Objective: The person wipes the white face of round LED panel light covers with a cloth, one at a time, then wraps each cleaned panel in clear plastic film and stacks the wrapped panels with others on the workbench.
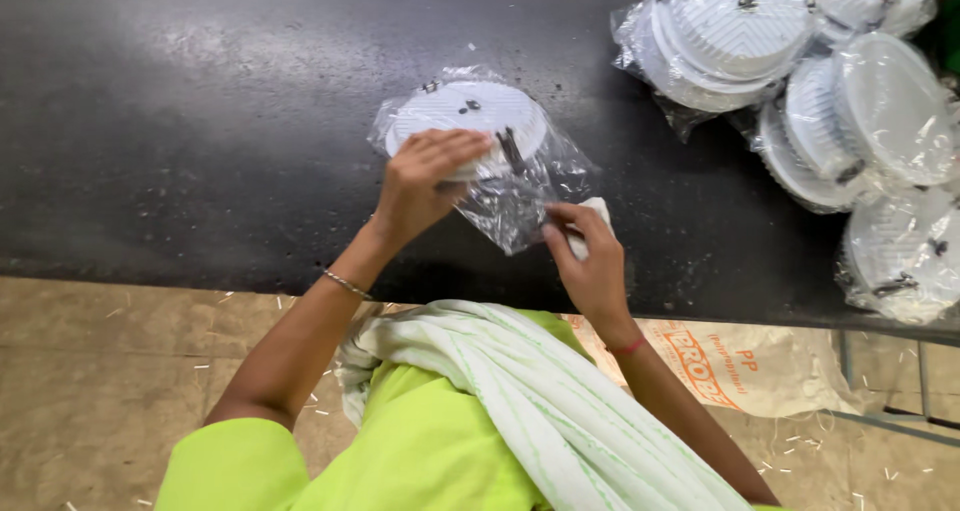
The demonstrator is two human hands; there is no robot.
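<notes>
Black worktop point(200, 121) over tan floor point(90, 371)

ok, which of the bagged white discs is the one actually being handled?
The lone bagged disc mid-table: left hand rests on it, right hand pinches its bag. The other discs sit piled at the table's right end, untouched.

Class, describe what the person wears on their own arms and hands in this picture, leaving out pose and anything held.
Both forearms are bare. The left hand has a thin silver bangle at the wrist; the right hand has a red thread band. Short bright lime-green sleeves cover the upper arms.
</notes>
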